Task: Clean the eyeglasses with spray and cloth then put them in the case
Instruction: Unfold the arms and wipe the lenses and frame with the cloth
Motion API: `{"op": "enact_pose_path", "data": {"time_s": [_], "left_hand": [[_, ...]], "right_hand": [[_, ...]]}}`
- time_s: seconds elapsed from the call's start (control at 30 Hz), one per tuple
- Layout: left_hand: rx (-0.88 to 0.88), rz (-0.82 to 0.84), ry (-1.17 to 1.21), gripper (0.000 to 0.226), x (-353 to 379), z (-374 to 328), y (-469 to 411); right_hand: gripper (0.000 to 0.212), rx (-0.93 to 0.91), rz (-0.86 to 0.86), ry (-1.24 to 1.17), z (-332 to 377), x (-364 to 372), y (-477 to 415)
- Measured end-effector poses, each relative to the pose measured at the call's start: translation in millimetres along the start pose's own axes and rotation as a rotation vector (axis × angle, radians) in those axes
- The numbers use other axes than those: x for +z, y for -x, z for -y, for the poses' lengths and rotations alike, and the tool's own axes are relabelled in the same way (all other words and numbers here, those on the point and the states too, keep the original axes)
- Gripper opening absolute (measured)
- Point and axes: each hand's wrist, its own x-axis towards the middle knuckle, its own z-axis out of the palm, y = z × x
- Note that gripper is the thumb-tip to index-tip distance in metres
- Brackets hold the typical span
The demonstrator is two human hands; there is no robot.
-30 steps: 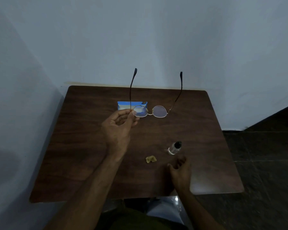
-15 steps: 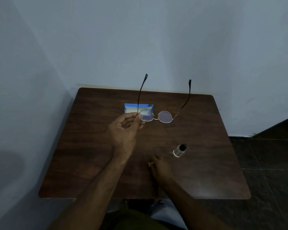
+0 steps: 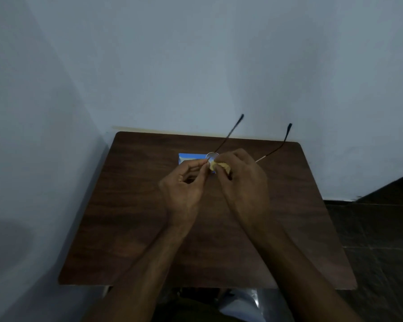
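Left hand [image 3: 184,184]: pinches the glasses' left rim.
Case [image 3: 189,157]: blue, on the table [image 3: 149,228] just behind both hands.
Glasses [image 3: 211,155]: held above the table, temples pointing away.
Cloth [image 3: 220,167]: yellow, against the left lens.
Right hand [image 3: 242,180]: clamped on the cloth, probably about to wipe.

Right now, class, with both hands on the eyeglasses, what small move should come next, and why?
Probably rub the yellow cloth in small circles over the lens: the right hand holds it against the eyeglasses, the left hand pinches the frame edge steady, and the temples stand unfolded, so the blue case can wait.
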Motion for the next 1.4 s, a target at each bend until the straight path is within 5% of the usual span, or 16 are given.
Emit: {"op": "enact_pose_path", "data": {"time_s": [0.17,0.33,0.53,0.63,0.87,1.0,1.17,1.4], "left_hand": [[0.158,-0.009,-0.059,0.019,-0.1,2.2,0.8],[0.240,-0.011,-0.102,0.020,-7.8,13.7,-4.8],[0.362,0.019,-0.229,0.020,-9.1,23.4,-4.7],[0.329,0.003,-0.181,0.021,-9.6,26.3,-7.6],[0.303,-0.002,-0.152,0.021,-9.7,23.1,-10.0],[0.257,-0.026,-0.093,0.019,-9.5,16.4,-16.5],[0.225,-0.048,-0.085,0.022,-10.3,8.8,-18.2],[0.175,-0.071,-0.024,0.022,-8.3,0.7,-24.0]], "right_hand": [[0.009,0.009,-0.052,0.076,-0.3,4.5,-21.5],[0.012,0.086,0.074,-0.210,8.4,3.0,-20.7],[0.010,0.113,-0.012,-0.197,8.6,5.3,-34.7],[0.012,0.143,0.074,-0.323,10.8,3.9,-26.6],[0.007,0.048,0.017,0.039,7.1,3.2,-25.7],[0.012,0.032,0.052,-0.196,13.9,0.1,-20.2],[0.009,-0.034,-0.009,0.100,9.2,-4.8,-24.0],[0.007,-0.043,0.031,0.041,15.3,-10.7,-22.5]]}}
